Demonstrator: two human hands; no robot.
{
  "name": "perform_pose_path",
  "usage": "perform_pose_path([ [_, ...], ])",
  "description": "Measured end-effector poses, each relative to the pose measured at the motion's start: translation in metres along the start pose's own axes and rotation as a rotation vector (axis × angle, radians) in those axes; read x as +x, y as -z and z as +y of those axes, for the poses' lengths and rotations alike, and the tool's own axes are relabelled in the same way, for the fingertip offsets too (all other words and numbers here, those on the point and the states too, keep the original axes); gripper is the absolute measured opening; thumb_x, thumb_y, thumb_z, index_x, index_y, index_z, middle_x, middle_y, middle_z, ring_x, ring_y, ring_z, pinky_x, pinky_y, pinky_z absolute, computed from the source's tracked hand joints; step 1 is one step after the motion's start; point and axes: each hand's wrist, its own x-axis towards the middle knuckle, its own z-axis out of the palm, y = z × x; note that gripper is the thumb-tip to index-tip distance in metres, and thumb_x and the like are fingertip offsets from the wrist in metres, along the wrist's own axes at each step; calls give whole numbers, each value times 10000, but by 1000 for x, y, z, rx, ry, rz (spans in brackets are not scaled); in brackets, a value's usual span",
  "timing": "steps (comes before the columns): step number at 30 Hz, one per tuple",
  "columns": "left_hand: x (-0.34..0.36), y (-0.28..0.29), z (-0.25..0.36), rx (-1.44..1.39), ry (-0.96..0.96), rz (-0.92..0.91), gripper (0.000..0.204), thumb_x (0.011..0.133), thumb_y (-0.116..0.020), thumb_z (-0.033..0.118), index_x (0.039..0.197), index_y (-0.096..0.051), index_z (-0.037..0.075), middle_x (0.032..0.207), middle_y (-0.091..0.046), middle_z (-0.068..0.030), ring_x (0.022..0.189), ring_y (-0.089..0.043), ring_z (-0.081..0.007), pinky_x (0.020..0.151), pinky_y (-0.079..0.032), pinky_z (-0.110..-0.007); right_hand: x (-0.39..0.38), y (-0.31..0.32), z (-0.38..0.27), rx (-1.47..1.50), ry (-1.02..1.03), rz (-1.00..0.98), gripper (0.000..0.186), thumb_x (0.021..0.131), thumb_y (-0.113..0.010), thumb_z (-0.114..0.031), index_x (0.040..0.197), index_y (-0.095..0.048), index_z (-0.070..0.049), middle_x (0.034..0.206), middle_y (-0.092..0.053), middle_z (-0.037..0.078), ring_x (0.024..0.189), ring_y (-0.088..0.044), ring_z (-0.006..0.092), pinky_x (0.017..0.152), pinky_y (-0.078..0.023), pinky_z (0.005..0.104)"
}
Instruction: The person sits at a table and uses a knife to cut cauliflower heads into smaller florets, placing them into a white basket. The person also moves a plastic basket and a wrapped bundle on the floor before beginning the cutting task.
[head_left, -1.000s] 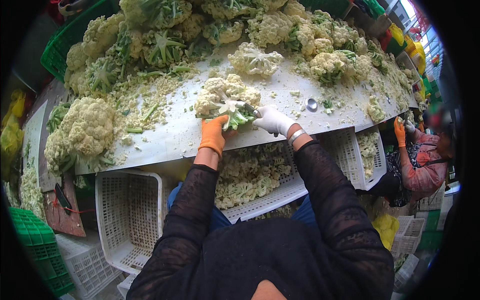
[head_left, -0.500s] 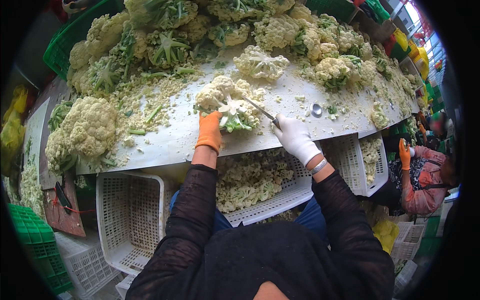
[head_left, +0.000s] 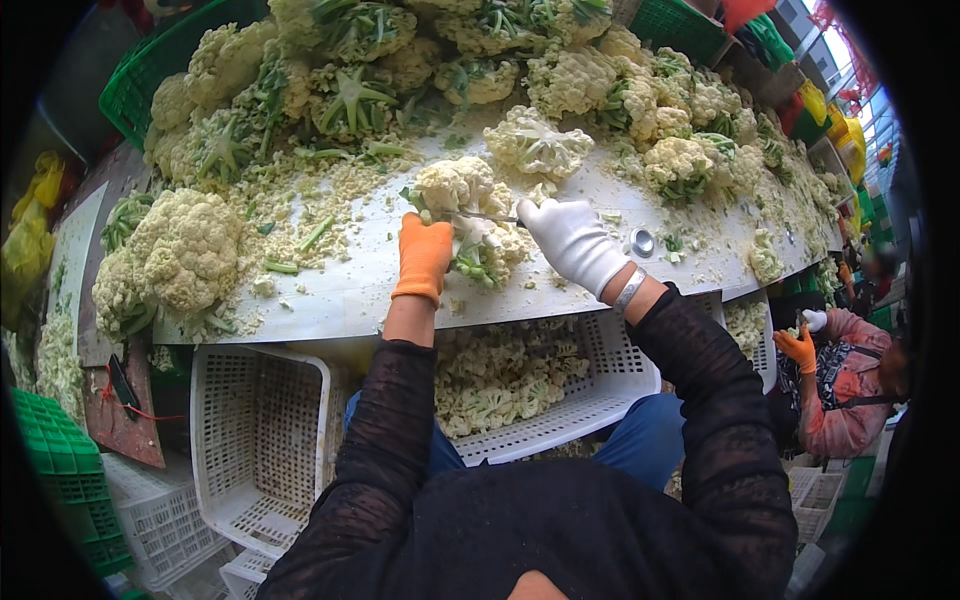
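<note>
Hands both closed, I grip a cauliflower (head_left: 455, 186) over the counter (head_left: 350, 298) with my orange-gloved left hand (head_left: 422, 258), its green end toward me. In my white-gloved right hand (head_left: 574, 243), the knife (head_left: 488, 217) runs left-right across it, blade pointing left.

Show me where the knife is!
In the head view, the knife is in the right hand, pointing left across the cauliflower that the left hand holds.
</note>
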Motion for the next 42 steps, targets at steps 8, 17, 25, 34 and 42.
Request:
perform_pose_path([
  [8,-8,-9,9,195,-5,75,431,827,-601,113,1186,-496,-100,1115,-646,-306,1031,-656,-420,906,-506,-434,20,4,-27,-36,-104,-55,98,834,-641,-50,929,-661,-32,755,-706,170,721,-732,338,573,-573,434],
  [17,29,-11,-27,182,-97,228,359,817,-674,116,1102,-535,-53,990,-651,-185,747,-656,-253,563,-538,-373,89,15,-55,-200,-117,-614,349,671,-860,-135,1000,-773,-55,864,-748,91,731,-730,272,552,-576,527],
  [25,12,-10,-7,125,-118,189,395,818,-598,107,1154,-538,-94,1091,-671,-286,1020,-671,-404,903,-514,-412,107,6,-24,-87,-53,-372,185,835,-675,-68,989,-766,-18,901,-750,156,807,-749,314,641,-581,530],
  [34,3,-11,2,113,-149,129,382,812,-585,106,1157,-562,-59,1021,-692,-251,950,-679,-395,855,-518,-411,77,2,20,252,-77,-506,240,873,-595,-79,1072,-727,-60,1020,-724,205,947,-709,367,831,-552,446],
  [42,18,-1,-14,69,-114,131,466,802,-611,134,1225,-558,-53,985,-696,-196,891,-679,-321,809,-520,-374,55,43,13,151,-97,-415,261,883,-570,-39,1106,-702,-64,1035,-712,210,992,-692,385,858,-549,430],
])
